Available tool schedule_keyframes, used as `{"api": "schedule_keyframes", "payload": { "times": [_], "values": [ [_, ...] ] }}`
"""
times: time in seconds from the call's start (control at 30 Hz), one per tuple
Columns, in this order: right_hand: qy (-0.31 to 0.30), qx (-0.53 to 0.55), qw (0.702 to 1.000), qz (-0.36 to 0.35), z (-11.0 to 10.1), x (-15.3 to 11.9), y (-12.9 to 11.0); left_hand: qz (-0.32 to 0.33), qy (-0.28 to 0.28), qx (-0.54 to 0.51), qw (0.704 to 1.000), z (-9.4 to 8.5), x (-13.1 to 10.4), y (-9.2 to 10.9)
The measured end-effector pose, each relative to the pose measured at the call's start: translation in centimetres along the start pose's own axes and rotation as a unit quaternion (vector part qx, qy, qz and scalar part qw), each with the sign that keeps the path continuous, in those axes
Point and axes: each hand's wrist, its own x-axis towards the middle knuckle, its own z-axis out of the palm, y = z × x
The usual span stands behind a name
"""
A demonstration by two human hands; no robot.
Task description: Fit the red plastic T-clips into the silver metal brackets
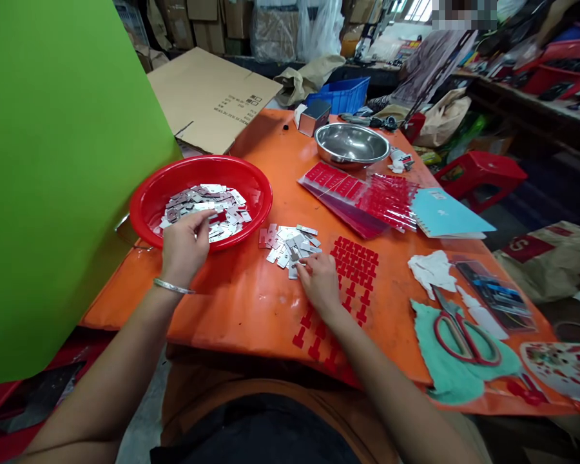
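Observation:
My left hand [186, 245], with a bracelet at the wrist, is over the near rim of the red basin [258, 167]. Its thumb and forefinger pinch a small metal plate [203, 207]. Inside the basin lie many silvery metal plates [232, 219]. On the orange table my right hand [321, 280] has its fingertips at the near edge of a loose pile of metal plates [285, 245], closed on one small plate [294, 269]. Rows of red T-shaped pieces [355, 261] lie to the right of that hand and partly under its wrist.
Behind the hands are a steel bowl [352, 145], red plastic sheets [338, 187] and a blue notebook [447, 212]. Scissors [464, 338] rest on a green cloth [459, 386] at the right. A green panel [67, 161] stands at the left, beside a cardboard box [207, 96].

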Motion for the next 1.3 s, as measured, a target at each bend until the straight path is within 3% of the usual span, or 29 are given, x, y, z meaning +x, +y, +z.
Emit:
{"api": "schedule_keyframes", "payload": {
  "times": [0.13, 0.27, 0.33, 0.47, 0.57, 0.67, 0.8, 1.03, 1.3],
  "values": [
    [0.004, -0.08, 0.996, -0.025, 1.6, 1.5, 0.3, 0.046, 0.008, 0.1, 0.994, -0.3, 0.7, -1.6],
    [-0.022, -0.083, 0.996, -0.005, 2.2, 2.2, 0.4, 0.108, 0.054, 0.022, 0.992, 0.8, -1.5, 0.4],
    [-0.024, -0.06, 0.998, 0.023, 2.2, 2.4, 0.4, 0.124, 0.017, -0.042, 0.991, 1.9, -3.0, 1.7],
    [-0.043, 0.016, 0.996, 0.079, 1.7, 1.8, 0.0, 0.122, -0.117, -0.112, 0.979, 5.4, -5.5, 2.9],
    [-0.085, 0.103, 0.989, 0.064, 0.5, 0.6, -0.8, 0.123, -0.168, -0.103, 0.973, 7.8, -6.7, 2.8],
    [-0.128, 0.178, 0.975, 0.031, -0.8, -1.2, -1.4, 0.135, -0.216, -0.09, 0.963, 9.1, -7.6, 2.6],
    [-0.133, 0.169, 0.977, 0.016, -1.6, -3.4, -1.0, 0.126, -0.271, -0.067, 0.952, 9.8, -8.9, 2.4],
    [-0.093, 0.087, 0.986, -0.108, -1.1, -5.5, 0.0, 0.084, -0.255, -0.061, 0.961, 10.6, -10.3, 2.1],
    [-0.106, 0.026, 0.985, -0.13, -0.8, -5.8, -0.3, 0.111, -0.258, -0.03, 0.959, 10.5, -10.4, 2.1]
  ]
}}
